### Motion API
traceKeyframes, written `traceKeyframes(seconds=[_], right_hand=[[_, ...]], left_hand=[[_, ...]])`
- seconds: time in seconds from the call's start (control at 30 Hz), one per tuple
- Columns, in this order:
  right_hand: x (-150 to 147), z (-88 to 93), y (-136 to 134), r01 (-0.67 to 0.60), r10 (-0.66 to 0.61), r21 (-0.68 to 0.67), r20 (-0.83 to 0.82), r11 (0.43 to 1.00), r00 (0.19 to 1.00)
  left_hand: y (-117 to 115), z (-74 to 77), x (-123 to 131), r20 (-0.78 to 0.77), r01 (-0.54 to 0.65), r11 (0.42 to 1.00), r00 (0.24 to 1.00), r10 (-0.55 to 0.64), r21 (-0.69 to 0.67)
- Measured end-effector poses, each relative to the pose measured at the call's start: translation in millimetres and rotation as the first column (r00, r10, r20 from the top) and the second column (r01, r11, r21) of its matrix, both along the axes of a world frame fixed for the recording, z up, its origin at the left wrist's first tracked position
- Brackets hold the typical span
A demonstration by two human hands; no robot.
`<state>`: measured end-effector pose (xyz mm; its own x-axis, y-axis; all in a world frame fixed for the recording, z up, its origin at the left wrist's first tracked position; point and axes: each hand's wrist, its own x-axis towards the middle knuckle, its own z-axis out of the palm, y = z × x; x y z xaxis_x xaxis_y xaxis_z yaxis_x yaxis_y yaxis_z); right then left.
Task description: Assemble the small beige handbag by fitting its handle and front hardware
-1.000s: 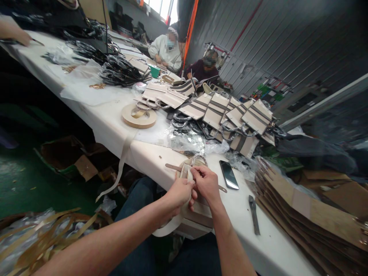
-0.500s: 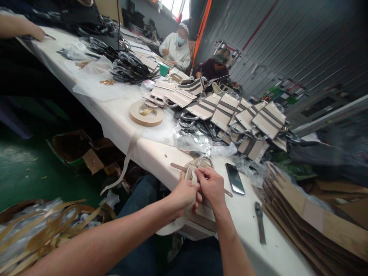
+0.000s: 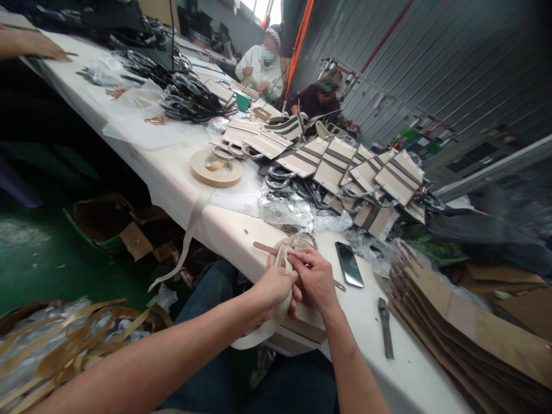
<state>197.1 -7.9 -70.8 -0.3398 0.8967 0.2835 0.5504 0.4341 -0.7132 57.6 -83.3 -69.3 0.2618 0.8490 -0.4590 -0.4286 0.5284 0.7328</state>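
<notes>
At the near table edge, my left hand (image 3: 273, 290) is closed with its fingers round a cream piece (image 3: 282, 256) that looks like part of a bag panel. My right hand (image 3: 314, 276) pinches the same piece close beside the left fingertips. A flat brown strip (image 3: 264, 248) passes beneath both hands and comes out on the right. Just beyond the fingers is a plastic-wrapped ring-like handle (image 3: 304, 238). Below my hands hangs a wide pale band (image 3: 254, 339), beside a beige and dark panel (image 3: 297, 339). My fingers hide much of the held piece.
A tape roll (image 3: 215, 168) lies left, near a hanging strip (image 3: 190, 241). Beige striped bag panels (image 3: 336, 158) are piled beyond. To the right are a phone (image 3: 349, 264), a dark metal tool (image 3: 385, 328) and stacked brown sheets (image 3: 466, 322). Co-workers (image 3: 263, 66) sit across.
My fingers have shifted slightly on the cream piece, with the right fingertips a little further left. The whole view has drifted slightly.
</notes>
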Motion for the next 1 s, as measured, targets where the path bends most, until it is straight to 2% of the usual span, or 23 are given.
traceKeyframes(seconds=[0.23, 0.4, 0.5, 0.57, 0.63, 0.77, 0.87, 1.0], right_hand=[[7.1, 3.6, 10.2, -0.051, 0.048, -0.127, -0.023, 0.991, 0.999], [8.8, 4.3, 15.3, -0.102, 0.098, -0.157, -0.029, 0.982, 0.995], [7.4, 8.1, 16.7, -0.105, 0.098, -0.245, -0.041, 0.964, 0.994], [5.9, 11.6, 16.8, -0.105, 0.1, -0.292, -0.032, 0.951, 0.995], [4.2, 15.8, 16.6, -0.115, 0.124, -0.255, 0.016, 0.96, 0.992], [1.0, 23.4, 16.1, -0.174, 0.185, -0.08, 0.167, 0.982, 0.968], [0.4, 24.9, 16.6, -0.19, 0.194, -0.039, 0.22, 0.981, 0.956], [0.0, 22.7, 18.0, -0.216, 0.205, 0.009, 0.279, 0.976, 0.938]], left_hand=[[-15.8, 3.4, 4.2, -0.017, 0.01, 1.0, 1.0, -0.01, -0.017], [-15.0, 0.5, 7.7, -0.063, 0.048, 0.998, 0.997, -0.045, 0.036], [-14.6, -3.4, 9.7, -0.106, 0.087, 0.994, 0.991, -0.079, 0.065], [-16.3, -5.2, 9.7, -0.07, 0.092, 0.995, 0.994, -0.089, 0.047], [-18.7, -4.6, 8.0, 0.0, 0.079, 0.997, 0.997, -0.079, 0.018], [-21.7, 3.6, 1.2, 0.1, 0.015, 0.998, 0.995, -0.009, -0.056], [-22.3, 7.5, -3.3, 0.094, -0.028, 0.996, 0.995, 0.035, -0.08], [-22.2, -0.3, -2.4, 0.002, -0.049, 0.998, 0.999, 0.049, -0.035]])
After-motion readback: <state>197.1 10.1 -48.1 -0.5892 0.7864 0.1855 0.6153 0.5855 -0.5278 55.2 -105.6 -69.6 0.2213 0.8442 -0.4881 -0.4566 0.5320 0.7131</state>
